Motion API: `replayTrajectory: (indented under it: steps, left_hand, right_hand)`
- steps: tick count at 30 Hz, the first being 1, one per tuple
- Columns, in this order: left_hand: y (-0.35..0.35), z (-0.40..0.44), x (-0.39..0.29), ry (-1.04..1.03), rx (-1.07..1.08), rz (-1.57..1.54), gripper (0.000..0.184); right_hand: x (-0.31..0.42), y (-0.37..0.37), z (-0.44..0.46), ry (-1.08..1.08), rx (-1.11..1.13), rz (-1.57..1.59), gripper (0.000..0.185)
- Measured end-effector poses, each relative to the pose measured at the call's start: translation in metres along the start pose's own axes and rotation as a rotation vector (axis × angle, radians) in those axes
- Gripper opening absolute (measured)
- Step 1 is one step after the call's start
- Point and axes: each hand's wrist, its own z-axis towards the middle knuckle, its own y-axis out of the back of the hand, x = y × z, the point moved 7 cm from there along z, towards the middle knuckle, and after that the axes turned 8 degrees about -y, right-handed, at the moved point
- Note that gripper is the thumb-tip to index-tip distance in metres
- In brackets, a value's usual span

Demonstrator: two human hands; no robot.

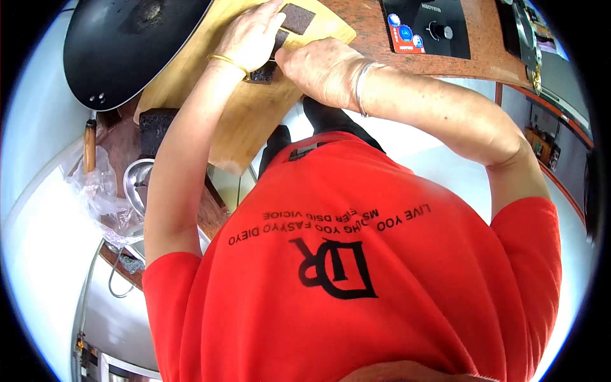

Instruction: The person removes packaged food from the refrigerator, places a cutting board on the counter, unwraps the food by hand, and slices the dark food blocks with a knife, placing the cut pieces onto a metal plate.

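Note:
My left hand (pixel 249 38), with a yellow bracelet at its wrist, presses with bent fingers on a dark brown block (pixel 279 41) on the wooden cutting board (pixel 238 127). Close by it, my right hand (pixel 321 71) is closed in a fist, a silver bangle behind it. A thin pale edge shows between the hands, but what the right fist grips is hidden. One flat dark slab (pixel 297 19) lies beyond the fingers. Another dark piece (pixel 262 73) sits below the left hand, nearer my body.
A black wok (pixel 127 48) with a wooden handle (pixel 90 146) stands at the left. Beneath my left forearm are a larger dark block (pixel 154 132), a plastic bag (pixel 98 194) and a metal bowl (pixel 133 181). A black cooktop (pixel 439 28) with a knob lies right.

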Motion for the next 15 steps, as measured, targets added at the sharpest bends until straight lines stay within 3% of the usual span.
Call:
replayTrajectory:
  steps: [2, 6, 15]
  left_hand:
    - [-0.003, 0.001, 0.006, 0.052, 0.028, -0.108, 0.04]
    - [-0.005, -0.002, 0.01, 0.076, 0.014, -0.083, 0.04]
    - [-0.025, -0.001, 0.011, -0.111, 0.091, 0.371, 0.043]
  right_hand:
    - [-0.001, -0.003, 0.004, 0.076, -0.046, -0.012, 0.021]
    - [-0.004, -0.01, 0.009, 0.026, -0.016, 0.016, 0.021]
    - [-0.021, -0.037, 0.014, -0.002, -0.066, 0.068, 0.022]
